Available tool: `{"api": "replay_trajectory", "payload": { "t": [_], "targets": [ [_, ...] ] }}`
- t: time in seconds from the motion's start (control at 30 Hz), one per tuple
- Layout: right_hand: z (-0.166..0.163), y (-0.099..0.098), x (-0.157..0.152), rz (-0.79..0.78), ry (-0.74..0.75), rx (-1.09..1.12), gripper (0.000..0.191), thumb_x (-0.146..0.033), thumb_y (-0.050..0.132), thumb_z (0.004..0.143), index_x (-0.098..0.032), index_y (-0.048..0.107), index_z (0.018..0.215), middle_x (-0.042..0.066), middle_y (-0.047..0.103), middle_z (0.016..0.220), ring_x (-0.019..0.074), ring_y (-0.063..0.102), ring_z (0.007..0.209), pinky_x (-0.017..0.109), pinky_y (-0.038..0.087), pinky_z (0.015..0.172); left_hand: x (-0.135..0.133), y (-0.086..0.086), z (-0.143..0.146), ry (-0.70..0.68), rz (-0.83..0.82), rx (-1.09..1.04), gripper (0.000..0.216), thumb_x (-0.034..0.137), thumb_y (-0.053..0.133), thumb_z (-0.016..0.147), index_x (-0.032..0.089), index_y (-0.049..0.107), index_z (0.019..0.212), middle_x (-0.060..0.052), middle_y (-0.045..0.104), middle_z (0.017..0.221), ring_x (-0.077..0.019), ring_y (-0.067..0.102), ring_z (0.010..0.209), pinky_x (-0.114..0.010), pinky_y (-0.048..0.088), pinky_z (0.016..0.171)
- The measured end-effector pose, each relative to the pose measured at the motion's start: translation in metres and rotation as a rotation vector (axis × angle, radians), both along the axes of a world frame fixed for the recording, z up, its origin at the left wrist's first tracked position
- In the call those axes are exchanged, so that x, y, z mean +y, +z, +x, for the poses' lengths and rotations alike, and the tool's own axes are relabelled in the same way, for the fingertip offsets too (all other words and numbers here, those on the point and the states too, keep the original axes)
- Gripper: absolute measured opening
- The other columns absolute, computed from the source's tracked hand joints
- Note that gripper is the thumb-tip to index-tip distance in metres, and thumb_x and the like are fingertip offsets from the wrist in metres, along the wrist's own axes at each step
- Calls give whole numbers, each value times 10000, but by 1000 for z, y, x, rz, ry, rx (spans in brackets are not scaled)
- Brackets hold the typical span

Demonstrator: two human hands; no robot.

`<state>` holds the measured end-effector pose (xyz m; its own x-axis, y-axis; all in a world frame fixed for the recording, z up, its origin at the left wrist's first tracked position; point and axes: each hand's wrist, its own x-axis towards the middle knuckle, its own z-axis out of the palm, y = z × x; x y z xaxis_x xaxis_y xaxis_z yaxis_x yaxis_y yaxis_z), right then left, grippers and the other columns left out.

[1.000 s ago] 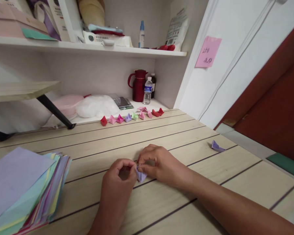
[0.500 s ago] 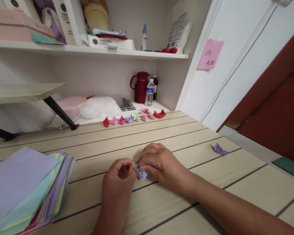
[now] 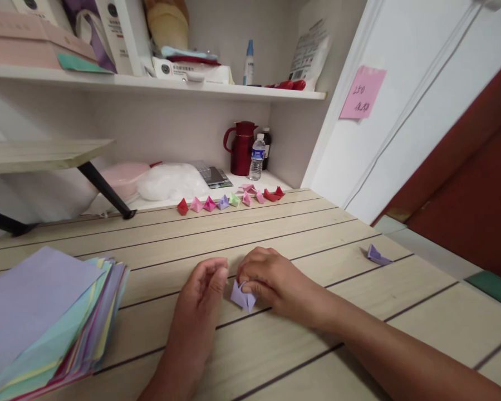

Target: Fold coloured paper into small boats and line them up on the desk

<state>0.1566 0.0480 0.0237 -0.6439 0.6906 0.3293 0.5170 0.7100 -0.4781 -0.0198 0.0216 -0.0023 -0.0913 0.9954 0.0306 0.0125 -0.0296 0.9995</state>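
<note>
A small light-purple folded paper [image 3: 244,298], with pointed flaps like an origami boat, rests on the wood-plank tabletop. Thumb and fingers of my right hand [image 3: 271,278] pinch its upper right side, and they hide part of it. Just left of the paper is my left hand [image 3: 204,295], apart from it, fingers loosely curved, holding nothing. Farther off along the table's back edge stands a row of small folded paper boats, among them a red one [image 3: 182,206], a purple one [image 3: 223,201] and a green one [image 3: 234,199].
A stack of coloured paper sheets [image 3: 37,317] lies at the left. Another purple paper boat [image 3: 378,255] sits near the right edge. Behind are a black-legged raised stand [image 3: 104,189], a red thermos jug [image 3: 242,149] and a water bottle [image 3: 257,159] under a shelf [image 3: 217,89].
My left hand has let go of the purple paper and drawn back to the left. More of the paper shows now, while my right hand stays on it.
</note>
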Motion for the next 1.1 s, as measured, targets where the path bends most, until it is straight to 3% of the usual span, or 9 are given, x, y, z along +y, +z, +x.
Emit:
{"api": "replay_trajectory", "payload": {
  "t": [0.13, 0.47, 0.83, 1.1],
  "targets": [
    [1, 2, 0, -14, -31, 41, 95, -138, 620, 916, -188, 668, 852, 36, 724, 905, 199, 614, 929, 351, 430, 885, 3, -7, -2, -116, -32, 51, 250, 425, 701, 762, 208, 661, 878, -5, 708, 828, -161, 635, 802, -267, 480, 743],
    [-2, 4, 1, -139, -58, 186, 68, -164, 685, 870, -195, 718, 819, 40, 742, 918, 192, 636, 919, 334, 469, 862, 0, -3, 4, -45, -16, 67, 160, 356, 688, 721, 199, 659, 711, 3, 678, 710, -150, 608, 698, -253, 463, 665],
    [-1, 5, 1, -211, -112, 205, 106, -201, 643, 891, -187, 708, 809, 50, 727, 864, 202, 622, 891, 330, 475, 822, 0, -8, 8, 48, -25, -61, 194, 382, 693, 743, 189, 682, 756, -54, 753, 935, -177, 678, 852, -279, 499, 787],
    [-4, 1, -1, -230, -147, 212, 112, -81, 627, 816, -176, 684, 804, 23, 705, 840, 164, 629, 801, 252, 455, 725, -3, -9, 13, 166, -45, -137, 212, 387, 725, 738, 190, 704, 812, -22, 762, 840, -174, 697, 821, -273, 503, 794]
  ]
}}
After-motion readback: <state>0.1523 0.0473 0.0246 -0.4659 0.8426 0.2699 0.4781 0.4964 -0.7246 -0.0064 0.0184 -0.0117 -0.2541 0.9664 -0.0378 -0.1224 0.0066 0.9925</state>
